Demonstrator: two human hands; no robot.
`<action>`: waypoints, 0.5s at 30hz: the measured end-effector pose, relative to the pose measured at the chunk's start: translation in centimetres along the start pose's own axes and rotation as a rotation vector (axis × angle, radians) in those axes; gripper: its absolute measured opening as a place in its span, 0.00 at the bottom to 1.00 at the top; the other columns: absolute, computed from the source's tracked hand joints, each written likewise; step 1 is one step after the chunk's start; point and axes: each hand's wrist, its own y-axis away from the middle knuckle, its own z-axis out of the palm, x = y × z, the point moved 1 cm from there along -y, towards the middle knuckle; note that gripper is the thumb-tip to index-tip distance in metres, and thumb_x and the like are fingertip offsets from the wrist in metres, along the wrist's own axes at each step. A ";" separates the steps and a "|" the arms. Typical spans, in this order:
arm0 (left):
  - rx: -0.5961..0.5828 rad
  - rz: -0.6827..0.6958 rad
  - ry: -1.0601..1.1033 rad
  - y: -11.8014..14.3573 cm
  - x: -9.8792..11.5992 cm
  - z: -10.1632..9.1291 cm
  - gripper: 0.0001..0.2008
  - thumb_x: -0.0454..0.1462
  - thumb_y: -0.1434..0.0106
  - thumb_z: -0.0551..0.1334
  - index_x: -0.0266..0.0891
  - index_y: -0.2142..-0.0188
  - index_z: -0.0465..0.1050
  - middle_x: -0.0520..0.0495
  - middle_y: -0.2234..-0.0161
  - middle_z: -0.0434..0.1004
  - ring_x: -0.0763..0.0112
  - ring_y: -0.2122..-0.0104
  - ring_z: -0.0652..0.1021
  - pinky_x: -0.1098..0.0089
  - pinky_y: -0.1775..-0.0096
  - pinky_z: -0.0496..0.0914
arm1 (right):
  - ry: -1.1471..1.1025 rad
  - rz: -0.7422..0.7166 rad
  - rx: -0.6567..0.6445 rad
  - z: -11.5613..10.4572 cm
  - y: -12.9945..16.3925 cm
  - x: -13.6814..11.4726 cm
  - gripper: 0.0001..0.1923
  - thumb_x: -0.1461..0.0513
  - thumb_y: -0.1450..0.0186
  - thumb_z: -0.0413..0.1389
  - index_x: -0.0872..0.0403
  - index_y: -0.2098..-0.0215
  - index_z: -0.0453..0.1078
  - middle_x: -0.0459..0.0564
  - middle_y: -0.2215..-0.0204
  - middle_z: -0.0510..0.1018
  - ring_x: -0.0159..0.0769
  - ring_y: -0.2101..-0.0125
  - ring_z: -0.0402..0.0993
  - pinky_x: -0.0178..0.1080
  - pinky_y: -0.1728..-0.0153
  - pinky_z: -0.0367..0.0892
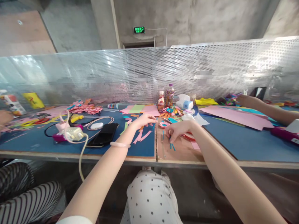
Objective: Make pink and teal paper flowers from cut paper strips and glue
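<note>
Fingertips of right hand (178,129) pinch down on thin blue paper strips (171,144) lying on bare wood table (184,152); left hand (143,119) fingers loosely curled, tips touching pink strips (142,135) on blue mat (140,147), holding nothing; phone (104,134) nr left forearm; bottles (165,98) behind

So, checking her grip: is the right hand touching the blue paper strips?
Touching: the head view shows the right hand fingertips pressed onto the blue paper strips on the table.

Black phone (103,134) beside white charger (74,133) on blue desk (28,141). Two drink bottles (165,99) near tissue box (185,102) at back. Pink paper sheets (235,116) right; perforated metal screen (210,68) behind, exit sign (139,30) above.
</note>
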 end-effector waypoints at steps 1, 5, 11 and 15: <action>0.001 0.004 -0.003 -0.1 -0.1 0.0 0.15 0.44 0.50 0.64 0.35 0.67 0.76 0.47 0.73 0.74 0.75 0.76 0.70 0.77 0.79 0.57 | -0.002 -0.008 0.000 0.0 -0.1 0.1 0.24 0.49 0.54 0.63 0.54 0.65 0.67 0.42 0.74 0.70 0.27 0.78 0.63 0.30 0.81 0.55; 0.002 0.021 -0.012 -0.5 -0.7 0.0 0.15 0.44 0.49 0.64 0.35 0.66 0.76 0.46 0.71 0.75 0.75 0.75 0.71 0.77 0.78 0.59 | 0.031 -0.032 0.053 -0.2 -0.3 0.5 0.25 0.47 0.53 0.63 0.53 0.63 0.68 0.44 0.71 0.72 0.29 0.76 0.65 0.31 0.79 0.58; 0.002 0.042 -0.021 -0.7 -0.9 0.0 0.15 0.44 0.49 0.64 0.36 0.66 0.76 0.46 0.69 0.76 0.74 0.73 0.72 0.76 0.76 0.62 | 0.101 -0.001 0.196 -0.4 -0.6 0.6 0.23 0.48 0.51 0.61 0.53 0.62 0.70 0.46 0.71 0.74 0.32 0.76 0.67 0.32 0.78 0.59; 0.003 0.044 -0.023 -0.7 -1.0 -0.1 0.15 0.44 0.48 0.64 0.36 0.66 0.76 0.46 0.69 0.76 0.74 0.73 0.73 0.76 0.77 0.61 | 0.135 -0.014 0.328 -0.3 -0.8 0.3 0.19 0.49 0.47 0.59 0.55 0.65 0.70 0.47 0.72 0.73 0.31 0.75 0.66 0.32 0.77 0.58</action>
